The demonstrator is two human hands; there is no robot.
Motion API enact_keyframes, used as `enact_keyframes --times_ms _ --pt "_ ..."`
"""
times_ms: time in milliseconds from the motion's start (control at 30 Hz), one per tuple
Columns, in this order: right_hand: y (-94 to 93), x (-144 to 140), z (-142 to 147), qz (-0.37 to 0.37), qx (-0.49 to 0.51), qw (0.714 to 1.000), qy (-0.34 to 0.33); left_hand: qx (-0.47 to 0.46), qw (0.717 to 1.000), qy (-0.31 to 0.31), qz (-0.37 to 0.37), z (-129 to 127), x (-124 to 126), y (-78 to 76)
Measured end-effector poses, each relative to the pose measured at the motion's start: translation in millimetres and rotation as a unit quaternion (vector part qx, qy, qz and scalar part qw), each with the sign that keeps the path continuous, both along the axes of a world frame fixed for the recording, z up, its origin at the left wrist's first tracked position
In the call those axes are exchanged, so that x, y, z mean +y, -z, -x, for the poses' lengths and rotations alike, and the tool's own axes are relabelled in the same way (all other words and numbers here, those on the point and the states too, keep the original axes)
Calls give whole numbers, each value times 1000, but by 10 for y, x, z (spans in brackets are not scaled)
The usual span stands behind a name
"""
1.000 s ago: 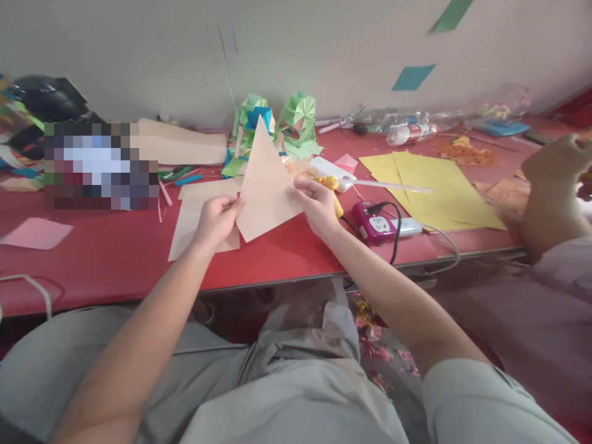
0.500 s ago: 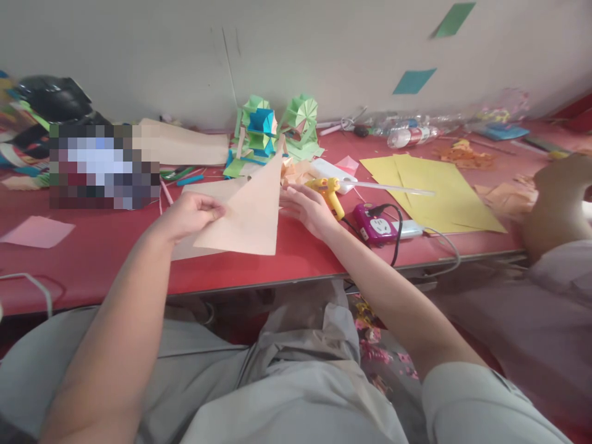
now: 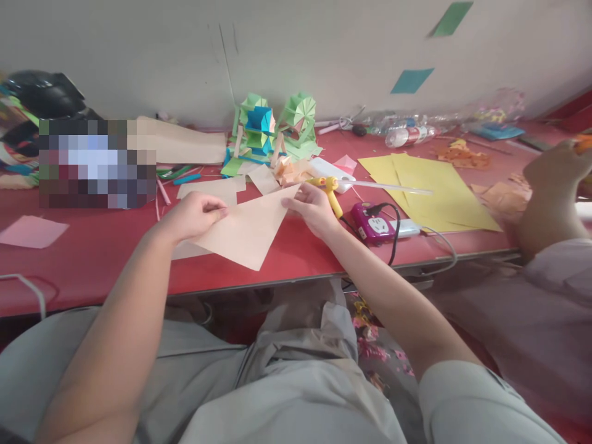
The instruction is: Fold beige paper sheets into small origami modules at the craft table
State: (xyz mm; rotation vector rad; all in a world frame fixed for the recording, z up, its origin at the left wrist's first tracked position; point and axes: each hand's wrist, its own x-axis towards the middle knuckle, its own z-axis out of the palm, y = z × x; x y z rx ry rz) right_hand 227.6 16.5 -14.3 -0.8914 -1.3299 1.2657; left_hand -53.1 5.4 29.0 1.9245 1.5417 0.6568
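A beige sheet of paper (image 3: 250, 231) is held between my two hands above the red table, one corner pointing down toward me. My left hand (image 3: 198, 216) pinches its left side. The fingers of my right hand (image 3: 312, 208) close on its upper right corner. Under and behind the sheet lies more beige paper (image 3: 215, 187), partly hidden. Just beyond my right hand rests a yellow glue gun (image 3: 329, 191) with a long clear glue stick in its back.
A purple power socket (image 3: 375, 223) with a black cord is right of my hand, by yellow sheets (image 3: 428, 191). Folded green and blue paper pieces (image 3: 261, 126) stand along the wall. Plastic bottles (image 3: 411, 134) lie behind. Another person's arm (image 3: 552, 191) is at far right.
My right hand, previously beside the paper with fingers extended, now grips its upper right corner. The raised sheet has turned and come down lower, its point toward me. My left hand keeps its hold.
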Motion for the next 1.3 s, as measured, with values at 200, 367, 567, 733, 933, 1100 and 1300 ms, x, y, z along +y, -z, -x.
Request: enact_keyframes --times_ms 200,367,567,733,933,1100,1300 --pt "-269 -77 -80 -314 -295 896 103 57 995 -25 -84 -68 -65 -104" --pt "-478 -94 224 -391 -517 761 -16 115 983 8 -141 -310 -207 -201" --pt "-529 -61 461 -350 -564 744 -80 96 982 35 -157 -349 -198 -176" --pt "-502 19 202 -288 -533 791 -93 83 983 -5 -162 -125 -107 -185" --pt "-364 74 -60 -273 -457 843 -75 145 978 -47 -142 127 -108 -271" --pt "-253 55 -69 -270 -399 876 -33 175 977 -99 -72 215 -129 -371" --pt "-88 89 -68 -268 -297 916 27 167 973 -143 -70 415 -159 -424"
